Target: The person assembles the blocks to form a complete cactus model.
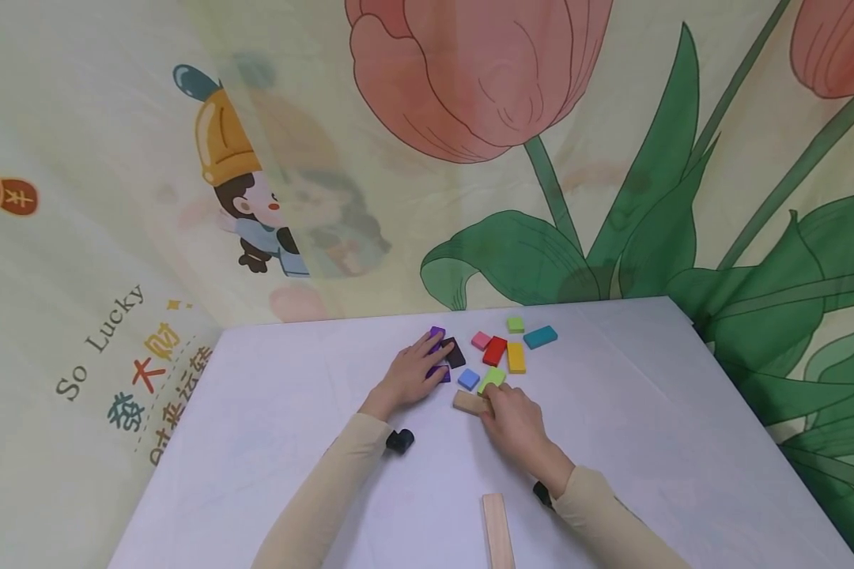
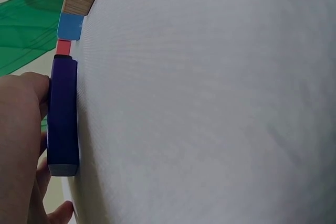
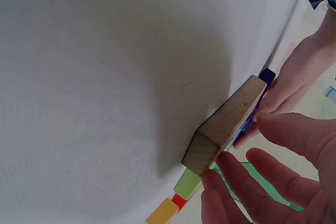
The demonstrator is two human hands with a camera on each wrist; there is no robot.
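Note:
In the head view, my left hand (image 1: 411,371) lies with spread fingers over two purple blocks, one near its fingertips (image 1: 437,332) and one by the thumb (image 1: 442,374). A black block (image 1: 455,353) touches its fingers. The left wrist view shows the thumb against the near purple block (image 2: 63,116). My right hand (image 1: 518,423) touches the right end of a plain wooden block (image 1: 470,402), its fingers loosely extended in the right wrist view. Just beyond those fingertips is a light green block (image 1: 493,380); a blue block (image 1: 469,379) lies between the hands.
Farther back lie red (image 1: 495,351), pink (image 1: 480,340), yellow (image 1: 515,358), teal (image 1: 541,337) and small green (image 1: 515,325) blocks. A long wooden block (image 1: 497,531) is at the front of the white table (image 1: 256,466). A printed curtain (image 1: 398,237) hangs behind.

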